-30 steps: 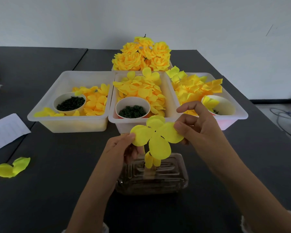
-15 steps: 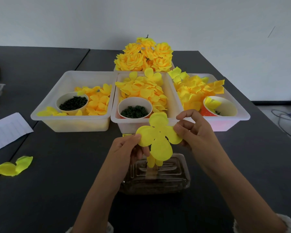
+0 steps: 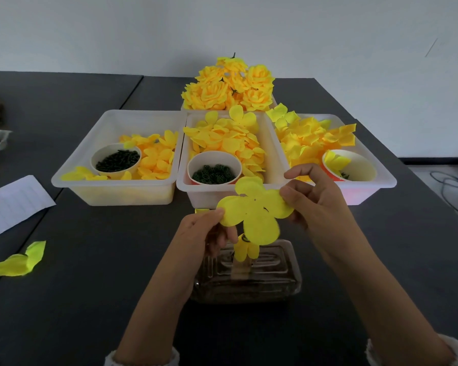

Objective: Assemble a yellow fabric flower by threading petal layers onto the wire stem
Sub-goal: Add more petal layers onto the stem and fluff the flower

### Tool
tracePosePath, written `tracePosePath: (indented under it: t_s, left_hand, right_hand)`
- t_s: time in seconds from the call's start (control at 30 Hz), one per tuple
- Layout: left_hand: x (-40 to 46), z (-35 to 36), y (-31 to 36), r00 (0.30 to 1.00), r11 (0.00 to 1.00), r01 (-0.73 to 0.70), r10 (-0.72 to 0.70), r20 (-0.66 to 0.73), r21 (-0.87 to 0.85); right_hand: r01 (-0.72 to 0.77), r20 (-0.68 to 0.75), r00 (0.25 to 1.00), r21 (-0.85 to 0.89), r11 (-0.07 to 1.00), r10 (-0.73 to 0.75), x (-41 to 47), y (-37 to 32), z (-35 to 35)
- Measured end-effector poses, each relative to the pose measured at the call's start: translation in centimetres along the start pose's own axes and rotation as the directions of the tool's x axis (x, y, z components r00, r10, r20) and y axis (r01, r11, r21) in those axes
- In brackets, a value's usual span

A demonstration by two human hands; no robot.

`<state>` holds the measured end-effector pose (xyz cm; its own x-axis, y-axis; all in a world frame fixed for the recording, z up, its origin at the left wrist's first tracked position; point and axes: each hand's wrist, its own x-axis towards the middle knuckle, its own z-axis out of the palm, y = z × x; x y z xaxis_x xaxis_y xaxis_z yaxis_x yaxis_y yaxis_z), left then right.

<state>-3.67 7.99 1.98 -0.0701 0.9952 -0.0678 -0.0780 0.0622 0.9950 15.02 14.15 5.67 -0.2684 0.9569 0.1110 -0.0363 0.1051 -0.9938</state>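
A flat yellow four-lobed petal layer (image 3: 255,210) with a small centre hole is held up over the table between both hands. My left hand (image 3: 204,233) pinches its left lobe and my right hand (image 3: 317,204) pinches its right lobe. Just below it, a small bud of yellow petals (image 3: 242,249) stands on a stem above a clear plastic container (image 3: 249,278); the wire itself is hidden behind the petal layer.
Three white bins (image 3: 117,186) (image 3: 209,192) (image 3: 365,191) hold loose yellow petals and cups of dark green rings (image 3: 213,175). Finished yellow flowers (image 3: 228,87) are piled behind. A loose petal (image 3: 19,260) and a paper sheet (image 3: 11,204) lie at the left.
Both hands have shifted the petal layer slightly right and turned it flatter toward the camera; the grip on both lobes is unchanged.
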Motion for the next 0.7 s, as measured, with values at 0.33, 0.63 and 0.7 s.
tracePosePath:
  t_s: [0.33,0.63,0.7]
  left_hand:
    - [-0.3,-0.8,0.1,0.998,0.998,0.057,-0.057,-0.024,0.014]
    - [-1.1,-0.8,-0.6,0.992,0.888,0.112,-0.075,-0.099,0.446]
    - [-1.5,-0.7,-0.7,0.992,0.844,0.113,-0.063,-0.112,0.524]
  right_hand:
    - [-0.011,-0.002,1.000,0.045,0.999,0.012,-0.2,0.0,0.3]
    - [-0.114,0.010,0.993,-0.210,0.971,0.119,-1.0,3.4,0.3]
    - [-0.133,0.006,0.990,-0.265,0.955,0.140,-1.3,4.2,0.3]
